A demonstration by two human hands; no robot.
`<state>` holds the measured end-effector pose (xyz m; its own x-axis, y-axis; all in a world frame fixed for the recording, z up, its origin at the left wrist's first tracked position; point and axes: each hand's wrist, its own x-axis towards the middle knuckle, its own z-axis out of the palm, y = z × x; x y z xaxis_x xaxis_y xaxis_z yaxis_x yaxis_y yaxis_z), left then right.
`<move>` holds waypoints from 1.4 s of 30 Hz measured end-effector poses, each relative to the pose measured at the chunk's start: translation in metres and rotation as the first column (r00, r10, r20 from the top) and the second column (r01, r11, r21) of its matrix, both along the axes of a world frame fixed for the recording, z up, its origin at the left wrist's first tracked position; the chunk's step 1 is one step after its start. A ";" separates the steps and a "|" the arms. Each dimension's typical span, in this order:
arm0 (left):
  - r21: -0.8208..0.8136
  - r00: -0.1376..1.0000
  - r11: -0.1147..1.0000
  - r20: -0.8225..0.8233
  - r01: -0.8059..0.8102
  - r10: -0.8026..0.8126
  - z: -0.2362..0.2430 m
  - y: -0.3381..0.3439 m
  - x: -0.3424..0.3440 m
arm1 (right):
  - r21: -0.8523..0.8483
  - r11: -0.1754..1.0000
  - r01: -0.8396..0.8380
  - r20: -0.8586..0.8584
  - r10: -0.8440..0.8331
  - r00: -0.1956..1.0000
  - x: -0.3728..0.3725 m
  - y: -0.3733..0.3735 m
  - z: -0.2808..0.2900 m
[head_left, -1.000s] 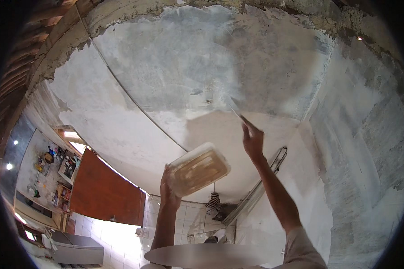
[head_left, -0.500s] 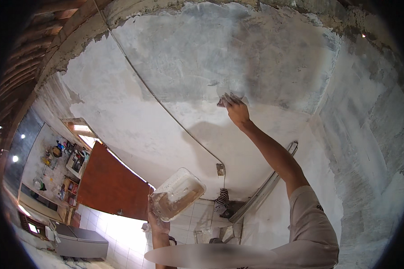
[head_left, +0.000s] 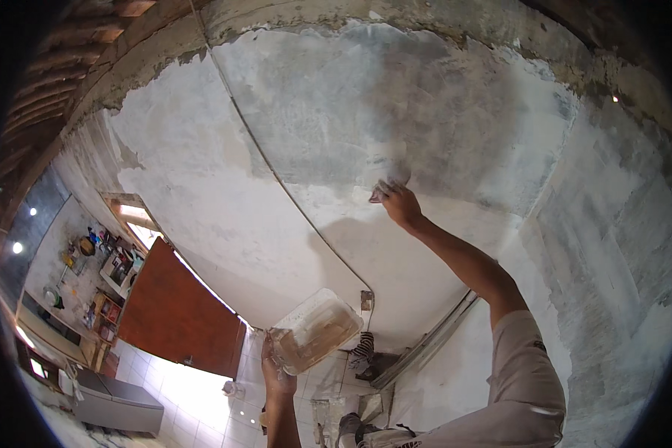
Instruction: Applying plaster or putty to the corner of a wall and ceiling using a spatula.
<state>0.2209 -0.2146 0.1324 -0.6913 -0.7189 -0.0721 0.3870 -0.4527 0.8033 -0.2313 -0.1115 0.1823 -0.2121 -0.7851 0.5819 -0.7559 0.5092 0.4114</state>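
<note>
Up on the wall, my right hand has its fingers closed on a small putty spreader. Only the spreader's reddish edge shows; the rest is hidden by the fingers. It presses against the surface where grey plaster meets the white lower part, with a fresh pale patch beside it. Lower down, my left hand grips the near-left end of a shallow clear plastic tub. The tub is tilted, and whitish putty coats its inside.
A cable runs down the wall to a socket. Long metal profiles lean in the corner beside a striped cloth. At left are a reddish-brown door, a grey cabinet-like box and cluttered shelves.
My view has tilted upward, so the wall sits lower in the picture. My right hand with the spreader stays near the same grey-white border; the tub has shifted slightly right in view.
</note>
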 end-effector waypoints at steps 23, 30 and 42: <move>0.276 0.984 0.945 -0.078 0.176 -0.160 -0.037 -0.028 -0.030 | -0.017 0.987 0.159 0.346 -0.143 0.927 -0.010 -0.013 0.054; 0.210 0.993 0.971 -0.049 0.115 -0.107 -0.037 -0.032 -0.032 | -0.187 0.970 0.157 0.332 -0.088 0.939 0.009 -0.020 0.102; 0.262 0.979 0.943 -0.042 0.206 -0.202 -0.044 -0.035 -0.052 | 0.060 0.998 -0.009 -0.291 0.026 0.956 -0.014 -0.010 0.026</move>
